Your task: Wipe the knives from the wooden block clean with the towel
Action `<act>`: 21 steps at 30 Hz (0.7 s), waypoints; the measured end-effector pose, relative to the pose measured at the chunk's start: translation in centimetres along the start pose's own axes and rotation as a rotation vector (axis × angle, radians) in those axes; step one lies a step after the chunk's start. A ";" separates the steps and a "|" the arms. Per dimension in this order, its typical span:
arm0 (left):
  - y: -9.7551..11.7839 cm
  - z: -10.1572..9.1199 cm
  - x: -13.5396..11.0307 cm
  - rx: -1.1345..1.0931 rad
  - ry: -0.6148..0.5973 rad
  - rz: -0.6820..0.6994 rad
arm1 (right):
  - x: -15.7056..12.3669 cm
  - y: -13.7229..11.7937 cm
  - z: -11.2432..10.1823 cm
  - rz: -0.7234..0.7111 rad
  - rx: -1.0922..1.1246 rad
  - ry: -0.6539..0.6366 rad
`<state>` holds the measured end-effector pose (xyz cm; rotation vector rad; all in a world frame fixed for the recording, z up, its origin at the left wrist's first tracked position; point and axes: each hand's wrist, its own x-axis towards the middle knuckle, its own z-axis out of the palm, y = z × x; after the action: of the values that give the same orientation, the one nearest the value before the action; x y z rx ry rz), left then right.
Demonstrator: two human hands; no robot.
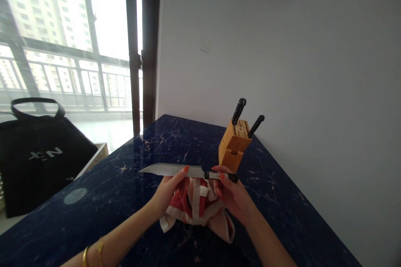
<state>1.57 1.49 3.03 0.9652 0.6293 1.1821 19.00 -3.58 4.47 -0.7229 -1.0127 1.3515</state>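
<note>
A kitchen knife [178, 170] lies level across both my hands, its broad blade pointing left and its black handle to the right. My right hand [233, 194] is closed around the handle. With the thumb on the blade near its middle, my left hand [167, 192] pinches the knife; its other fingers are hidden. Just below the blade is a crumpled red and beige cloth [196, 204], and whether either hand grips it I cannot tell. Beyond my right hand stands a wooden knife block [233, 146] with two black-handled knives in its slots.
The dark blue marbled table [131, 200] narrows away toward a pale wall [282, 50] at the back and right. On the left, a black bag [46, 162] with a loop handle rests beside the table edge. A glass door and window [109, 29] are behind it.
</note>
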 end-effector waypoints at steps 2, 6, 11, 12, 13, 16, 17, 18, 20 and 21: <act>0.2 0.5 -0.5 0.033 -0.034 -0.013 | -0.1 0.0 0.2 0.002 0.009 -0.066; 0.7 0.9 -1.0 0.117 -0.010 0.023 | -0.2 -0.3 0.2 -0.039 -0.004 -0.026; 0.6 0.5 -0.6 0.168 0.023 0.059 | -0.2 -1.3 -0.1 -0.098 -0.044 0.080; 0.5 0.4 -0.4 0.158 0.019 0.058 | -0.2 -1.6 0.0 -0.092 -0.065 0.073; 0.4 0.3 -0.3 0.142 0.017 0.065 | -0.3 -1.8 0.2 -0.082 -0.087 0.058; 0.4 0.0 0.1 0.093 0.022 0.106 | -0.7 -2.4 1.3 -0.091 -0.149 0.001; 0.5 -0.1 0.2 0.082 0.021 0.110 | -0.9 -2.5 1.8 -0.118 -0.174 -0.004; 0.6 -0.2 0.2 0.076 0.011 0.103 | -1.0 -2.8 2.4 -0.156 -0.200 0.002; 0.8 -0.2 0.2 0.071 -0.038 0.078 | -1.4 -3.4 3.3 -0.250 -0.249 0.054; 0.9 -0.2 0.1 0.064 -0.081 0.066 | -1.7 -3.8 3.8 -0.298 -0.271 0.096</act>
<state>0.96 1.70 3.70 1.0891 0.5772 1.1810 17.40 -6.17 9.17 -0.7937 -1.1879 0.9249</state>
